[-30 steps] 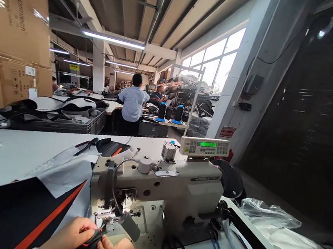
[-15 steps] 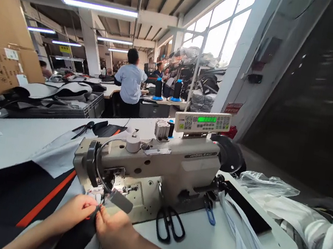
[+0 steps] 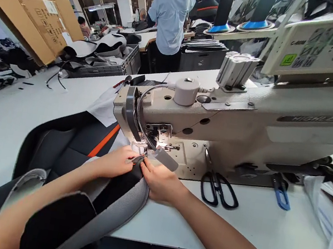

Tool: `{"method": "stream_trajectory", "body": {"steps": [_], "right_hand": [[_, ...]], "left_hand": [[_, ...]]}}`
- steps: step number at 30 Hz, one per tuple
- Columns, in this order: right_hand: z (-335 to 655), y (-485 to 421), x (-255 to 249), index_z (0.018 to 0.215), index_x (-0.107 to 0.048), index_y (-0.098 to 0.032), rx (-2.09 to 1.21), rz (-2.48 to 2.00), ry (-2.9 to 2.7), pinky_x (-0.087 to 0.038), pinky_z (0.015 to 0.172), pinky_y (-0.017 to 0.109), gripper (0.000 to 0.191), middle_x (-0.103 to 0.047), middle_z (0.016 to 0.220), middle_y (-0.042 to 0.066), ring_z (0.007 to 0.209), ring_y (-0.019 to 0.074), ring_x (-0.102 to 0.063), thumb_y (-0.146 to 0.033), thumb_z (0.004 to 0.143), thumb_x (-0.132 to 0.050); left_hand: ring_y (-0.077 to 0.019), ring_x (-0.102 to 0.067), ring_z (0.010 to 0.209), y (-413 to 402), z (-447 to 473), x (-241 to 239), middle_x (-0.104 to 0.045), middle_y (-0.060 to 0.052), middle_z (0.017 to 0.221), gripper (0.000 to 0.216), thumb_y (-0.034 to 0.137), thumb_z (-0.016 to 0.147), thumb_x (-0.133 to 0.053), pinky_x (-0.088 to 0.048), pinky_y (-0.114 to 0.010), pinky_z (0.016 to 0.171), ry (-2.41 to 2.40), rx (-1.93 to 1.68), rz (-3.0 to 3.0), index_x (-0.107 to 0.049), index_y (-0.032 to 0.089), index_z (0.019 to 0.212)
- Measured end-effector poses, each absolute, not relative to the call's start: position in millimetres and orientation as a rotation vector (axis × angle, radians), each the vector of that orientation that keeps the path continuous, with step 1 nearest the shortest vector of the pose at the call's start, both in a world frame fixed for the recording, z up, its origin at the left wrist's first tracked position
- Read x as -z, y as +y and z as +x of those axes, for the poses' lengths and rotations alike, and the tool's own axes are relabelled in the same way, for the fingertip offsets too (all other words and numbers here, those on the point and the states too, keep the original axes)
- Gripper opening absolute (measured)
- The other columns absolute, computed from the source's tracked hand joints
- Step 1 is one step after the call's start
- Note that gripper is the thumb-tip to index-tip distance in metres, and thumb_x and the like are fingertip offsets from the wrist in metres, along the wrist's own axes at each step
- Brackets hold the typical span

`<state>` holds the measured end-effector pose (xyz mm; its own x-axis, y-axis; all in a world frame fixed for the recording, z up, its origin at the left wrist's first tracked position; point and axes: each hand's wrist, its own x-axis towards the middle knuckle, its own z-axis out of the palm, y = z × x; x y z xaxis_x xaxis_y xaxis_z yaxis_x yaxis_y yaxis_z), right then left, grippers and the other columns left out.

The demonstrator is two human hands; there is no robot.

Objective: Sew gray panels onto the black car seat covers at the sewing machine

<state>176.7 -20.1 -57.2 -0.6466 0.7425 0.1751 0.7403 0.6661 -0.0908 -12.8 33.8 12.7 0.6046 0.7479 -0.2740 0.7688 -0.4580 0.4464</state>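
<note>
Left hand (image 3: 113, 161) and right hand (image 3: 161, 181) pinching edge of black seat cover (image 3: 67, 155), right at needle area of sewing machine (image 3: 205, 120), cover lying on white counter (image 3: 231, 231), black scissors (image 3: 217, 190) just right of hands

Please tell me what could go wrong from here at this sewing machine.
The left hand and right hand pinch the black seat cover right beside the needle area of the sewing machine, so a finger could perhaps get caught if the machine runs. The bulky cover also trails off the table edge, and its pull might drag the seam crooked.
</note>
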Motion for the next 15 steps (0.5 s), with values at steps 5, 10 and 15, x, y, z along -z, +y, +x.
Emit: {"method": "stream_trajectory", "body": {"steps": [5,10,15], "right_hand": [[169.9,-20.5,65.3,0.121,-0.049,-0.003,0.048,-1.189,-2.652,-0.047,0.057,0.035,0.047,-0.052,0.126,0.026,0.073,0.0238,-0.061,-0.015,0.076,-0.046],[167.4,-23.0,68.4,0.123,-0.05,-0.003,0.09,-1.231,-2.596,-0.049,0.062,0.037,0.042,-0.055,0.123,0.025,0.077,0.0252,-0.062,-0.013,0.084,-0.039],[161.4,-23.0,73.6,0.123,-0.051,-0.002,-0.015,-1.267,-2.495,-0.052,0.068,0.039,0.042,-0.056,0.122,0.025,0.084,0.0266,-0.063,-0.011,0.088,-0.03]], "left_hand": [[-0.022,-0.052,0.09,20.8,-26.5,-19.1,-0.057,-0.009,0.099,0.047,0.013,0.084,-0.034,-0.04,-0.033,0.08,1.395,0.316,2.595,-0.053,0.022,0.126],[-0.0185,-0.056,0.086,23.6,-12.1,-26.4,-0.062,-0.004,0.092,0.035,0.019,0.089,-0.031,-0.039,-0.027,0.075,1.208,0.241,2.48,-0.061,0.021,0.107],[-0.0174,-0.058,0.08,37.9,1.2,-28.4,-0.067,0.0,0.089,0.025,0.017,0.085,-0.038,-0.038,-0.025,0.07,1.092,0.291,2.452,-0.063,0.02,0.086]]}}
